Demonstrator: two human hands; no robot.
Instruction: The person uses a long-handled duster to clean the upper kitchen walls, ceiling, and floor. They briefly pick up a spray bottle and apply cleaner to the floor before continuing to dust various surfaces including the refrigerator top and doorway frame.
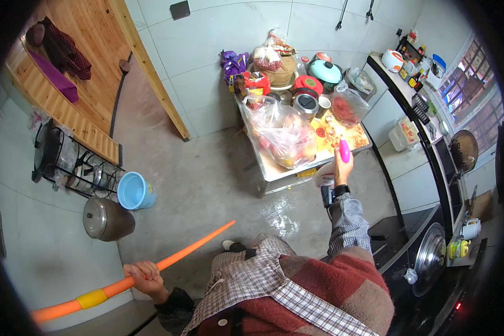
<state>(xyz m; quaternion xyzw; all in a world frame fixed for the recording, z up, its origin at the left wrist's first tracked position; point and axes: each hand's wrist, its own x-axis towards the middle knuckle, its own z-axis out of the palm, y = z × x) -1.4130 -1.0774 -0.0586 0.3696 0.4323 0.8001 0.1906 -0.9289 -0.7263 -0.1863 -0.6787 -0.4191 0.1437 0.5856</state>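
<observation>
My left hand [145, 279] is closed around an orange tapered pole [193, 247] with a yellow band; the pole runs from the lower left edge to a point above the floor. Stretched out to the table's front edge, my right hand [343, 168] holds a bright pink object [344, 151], whose kind I cannot tell. Left of that hand, a clear plastic bag of round fruit [290, 143] lies on the table [273, 173]. Behind it stand a lidded container [305, 104], a paper cup [323, 105] and a bag with red contents [348, 107].
A light blue bucket [136, 191] and a lidded metal pot [108, 219] stand on the floor at left, beside a black wire rack [84, 176]. A wooden door frame [151, 71] is at upper left. The kitchen counter [428, 138] curves along the right, with a large metal lid [430, 259].
</observation>
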